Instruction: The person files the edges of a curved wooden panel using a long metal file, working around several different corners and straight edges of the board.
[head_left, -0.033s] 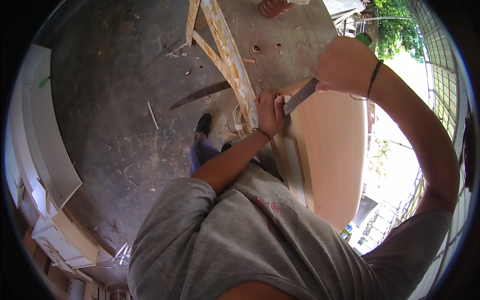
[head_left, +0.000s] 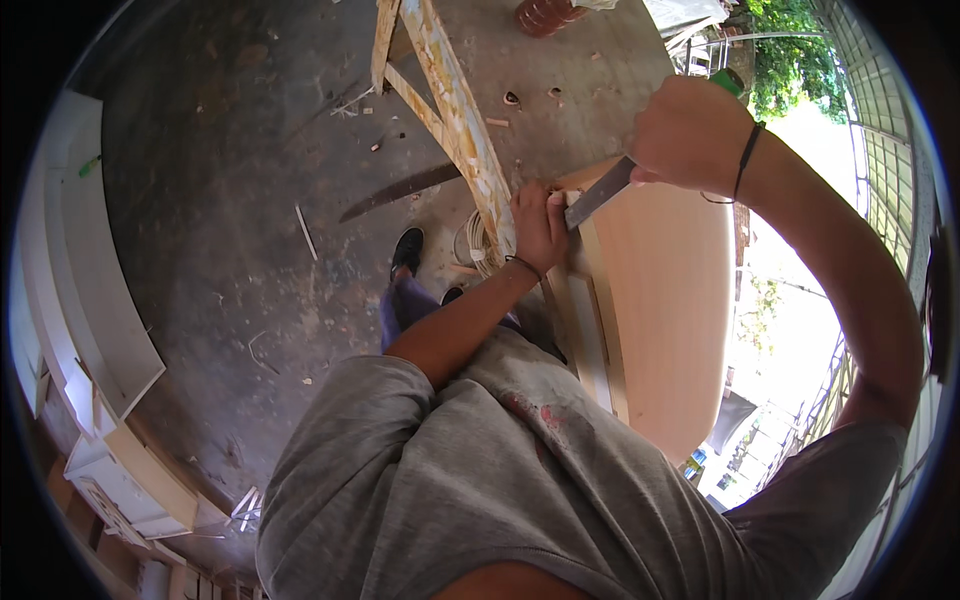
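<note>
My right hand is closed round the green handle of a chisel; the handle's end sticks out above the fist. The flat grey blade slants down to the left, and its tip meets the edge of a pale wooden panel. Close by the tip, my left hand is curled over the panel's near corner, its thumb beside the blade. The undersides of its fingers are hidden.
A paint-stained wooden trestle stands just left of my left hand. A handsaw blade and coiled cord are near my feet. Pale cabinet parts stand at the far left. A reddish jar sits at the top.
</note>
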